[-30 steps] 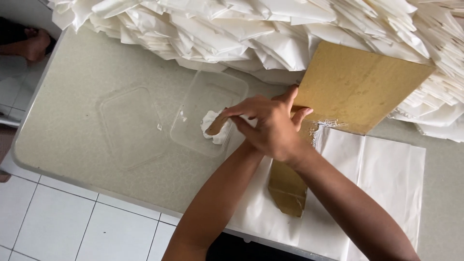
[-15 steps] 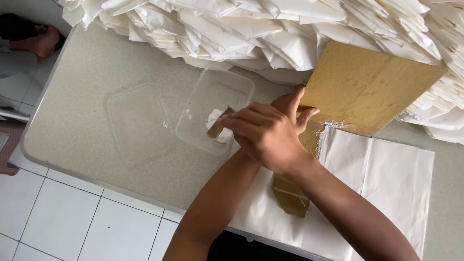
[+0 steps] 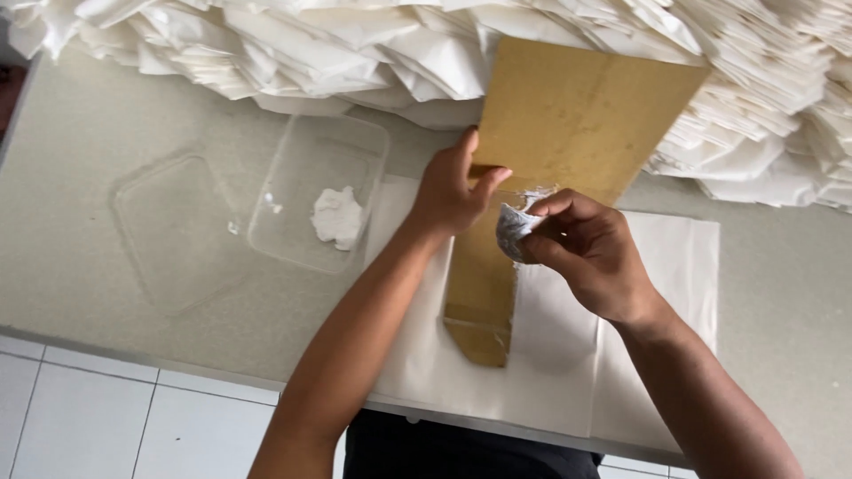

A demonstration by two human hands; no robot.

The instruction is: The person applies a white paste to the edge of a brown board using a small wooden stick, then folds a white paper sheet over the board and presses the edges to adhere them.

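1. Right hand (image 3: 593,257): we record it closed around a small whitish wad (image 3: 513,232), pinched between thumb and fingertips. The wad sits at the right edge of the brown template, touching or just above it; we judge it is held this way to dab that edge.

2. Left hand (image 3: 451,191): fingers together and pressed flat on the brown template, thumb spread toward the right; it grips nothing. We judge the press keeps the template from sliding on the sheet beneath.

3. Brown template (image 3: 568,124): a flat tan board, wide at the top and narrowing to a strip that runs down toward us. Its wide end overlaps the foot of the paper heap; its narrow end lies on the white sheet.

4. White sheet (image 3: 657,337): lies flat on the counter under the template strip and both hands, its near edge at the counter's front edge.

5. Clear tray (image 3: 293,239): shallow, transparent, just left of the left hand, holding a lump of white paste (image 3: 337,217). We judge it stands near for easy reach.

6. Clear lid (image 3: 169,231): flat, left of the tray, touching or nearly so.

7. Paper heap (image 3: 355,44): folded white pieces piled along the far side.

8. Counter (image 3: 89,133): pale and speckled, with white floor tiles (image 3: 89,426) below.
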